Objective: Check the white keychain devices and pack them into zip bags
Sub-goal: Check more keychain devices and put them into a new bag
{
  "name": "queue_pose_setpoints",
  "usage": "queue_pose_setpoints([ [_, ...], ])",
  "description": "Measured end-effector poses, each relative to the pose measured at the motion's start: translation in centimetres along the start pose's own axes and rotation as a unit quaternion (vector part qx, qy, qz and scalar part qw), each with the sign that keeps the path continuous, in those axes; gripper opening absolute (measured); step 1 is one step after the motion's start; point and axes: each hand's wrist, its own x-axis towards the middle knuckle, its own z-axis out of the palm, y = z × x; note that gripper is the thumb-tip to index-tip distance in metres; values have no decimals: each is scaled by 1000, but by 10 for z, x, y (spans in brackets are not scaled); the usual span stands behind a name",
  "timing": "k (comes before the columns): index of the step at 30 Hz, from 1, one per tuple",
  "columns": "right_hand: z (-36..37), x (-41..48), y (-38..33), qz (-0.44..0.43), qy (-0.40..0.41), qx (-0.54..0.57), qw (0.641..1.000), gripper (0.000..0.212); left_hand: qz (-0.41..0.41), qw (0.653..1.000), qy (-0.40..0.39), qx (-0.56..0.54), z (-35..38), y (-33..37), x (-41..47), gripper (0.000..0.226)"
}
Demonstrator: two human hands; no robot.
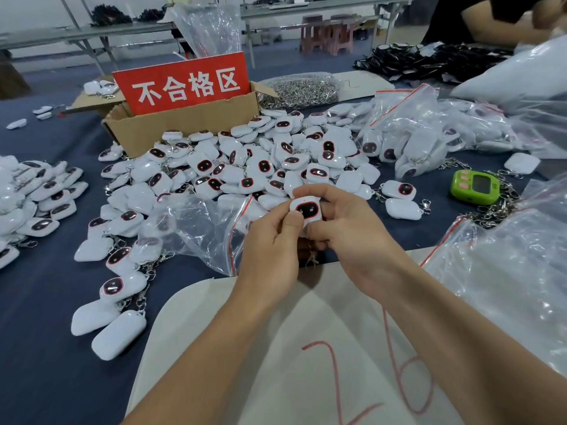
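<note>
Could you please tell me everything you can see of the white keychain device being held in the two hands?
The white keychain device is a rounded case of glossy white plastic, by its look, with a dark oval window ringed in red on its face. It faces the camera, held above the table. The left hand pinches its lower left, thumb on the front; the right hand curls round its top and right side. Its lower part is hidden; a metal clasp hangs below.

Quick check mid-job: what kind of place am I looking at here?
Probably a factory inspection-and-packing bench: a heap of white keychain devices, a cardboard box with a red reject-area sign, and zip bags lying ready.
</note>
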Motion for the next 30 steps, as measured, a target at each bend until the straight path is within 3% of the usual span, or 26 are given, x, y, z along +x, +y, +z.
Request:
queue_pose_setpoints([
  [2, -1, 0, 0, -29, 40, -61, 997, 45, 0, 996, 26, 81, 1, -1, -2, 28],
  [4, -7, 1, 0, -94, 98, -196, 971, 39, 0, 975, 93, 200, -1, 0, -5, 36],
  [6, -9, 0, -1, -133, 117, -309, 934, 44, 15, 967, 132, 219, -2, 3, -7, 46],
  [8, -8, -2, -2, -125, 91, -365, 918, 47, 38, 971, 123, 204, -2, 3, -8, 48],
  [12, -7, -6, -1, -186, 115, -409, 886, 33, 75, 950, 134, 273, -5, -1, -5, 23],
  [19, -8, -2, 3, -213, 134, -380, 890, 28, 56, 946, 132, 289, -5, -5, -3, 20],
  [23, -10, -1, 3, -192, 137, -338, 911, 25, 82, 957, 130, 245, -5, -9, -4, 37],
  [27, -11, -1, -4, -46, 90, -55, 993, 24, 162, 962, 78, 204, -6, -5, -5, 75],
  [30, -14, 1, -10, 56, 44, 77, 994, 15, 177, 968, 56, 169, -6, -4, -5, 50],
])
